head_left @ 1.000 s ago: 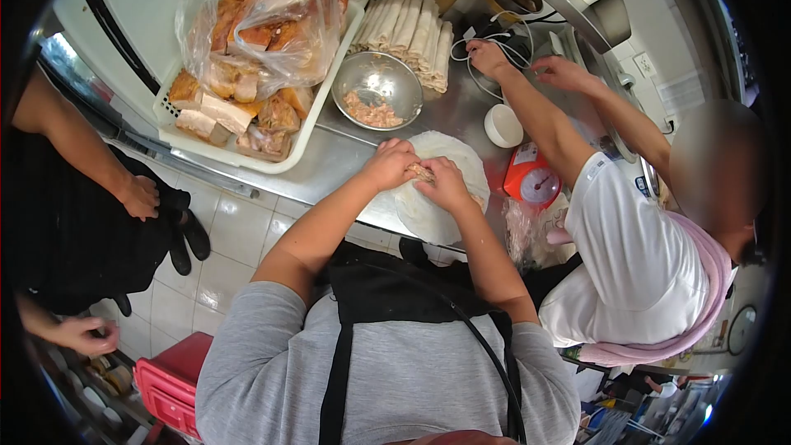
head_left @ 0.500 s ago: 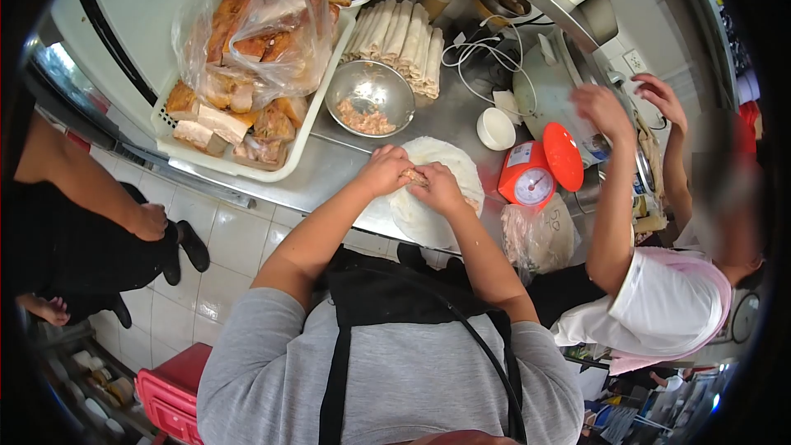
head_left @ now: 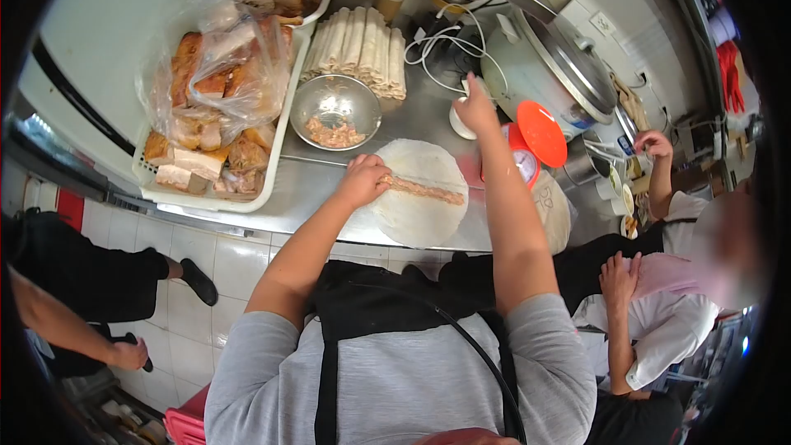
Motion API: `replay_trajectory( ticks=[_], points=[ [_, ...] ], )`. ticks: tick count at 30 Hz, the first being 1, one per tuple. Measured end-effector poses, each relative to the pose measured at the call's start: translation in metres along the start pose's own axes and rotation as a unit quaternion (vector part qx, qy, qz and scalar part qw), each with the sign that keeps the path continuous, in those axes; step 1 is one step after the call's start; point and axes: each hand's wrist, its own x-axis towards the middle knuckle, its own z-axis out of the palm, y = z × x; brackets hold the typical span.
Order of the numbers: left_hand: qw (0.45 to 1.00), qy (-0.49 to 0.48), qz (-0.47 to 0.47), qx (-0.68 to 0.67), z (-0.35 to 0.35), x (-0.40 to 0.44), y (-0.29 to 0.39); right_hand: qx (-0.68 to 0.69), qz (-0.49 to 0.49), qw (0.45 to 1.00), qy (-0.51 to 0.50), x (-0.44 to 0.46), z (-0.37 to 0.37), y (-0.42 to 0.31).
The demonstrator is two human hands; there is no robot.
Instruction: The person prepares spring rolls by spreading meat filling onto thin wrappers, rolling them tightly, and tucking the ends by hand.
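head view, the only one: a round pale wrapper (head_left: 422,227) lies flat on the steel counter (head_left: 309,191), taken here as the clock's centre. a strip of minced filling (head_left: 430,190) crosses it from about 9 to 3 o'clock, tilting slightly down to the right. the left hand (head_left: 362,181) sits at 9 o'clock, fingers bent, tips touching the strip's near end; cannot tell whether they pinch or only press. the right hand (head_left: 475,107) is off the wrapper at 1 o'clock, partly curled with a finger extended, over a small white bowl (head_left: 459,125); contact and grip cannot be told. judgement: light, even fingertip pressure should keep the strip uniform; the bare margin is best left clean, the thin sheet unstretched. materials: wrapper smooth, slightly translucent; filling pinkish, coarse, moist-looking. more mince (head_left: 336,133) sits in a shiny rounded metal bowl (head_left: 362,107) between 10 and 11 o'clock. pale rolls (head_left: 354,41), slender and matte, are stacked at 11; a glossy red scale (head_left: 516,145) stands at 2.
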Motion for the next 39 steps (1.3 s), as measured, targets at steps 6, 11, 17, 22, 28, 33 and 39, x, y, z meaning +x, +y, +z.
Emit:
replay_trajectory(
  ticks=[6,11,17,22,28,33,39],
  points=[
    [1.000,-0.009,0.002,0.013,-0.006,0.000,0.004,0.025,0.030,0.999,-0.027,0.004,-0.040,-0.036],
    [1.000,0.011,0.002,0.005,-0.003,-0.003,0.003,0.004,-0.177,0.950,-0.258,-0.094,0.043,-0.025],
    [1.000,-0.006,0.001,0.015,0.002,0.000,-0.005,0.022,-0.134,0.971,-0.195,-0.141,0.088,-0.029],
    [1.000,-0.003,-0.001,-0.004,-0.004,-0.004,-0.002,0.029,-0.119,0.980,-0.155,-0.146,0.078,-0.038],
    [1.000,-0.005,-0.015,-0.010,-0.005,-0.004,-0.010,0.024,-0.115,0.978,-0.173,-0.142,0.096,-0.049],
    [1.000,0.007,-0.008,-0.023,-0.005,-0.004,-0.011,0.078,-0.129,0.982,-0.115,-0.141,0.082,-0.048],
    [1.000,0.001,0.002,-0.005,-0.005,-0.003,-0.013,0.092,-0.132,0.981,-0.111,-0.142,0.094,-0.050]
  ],
)
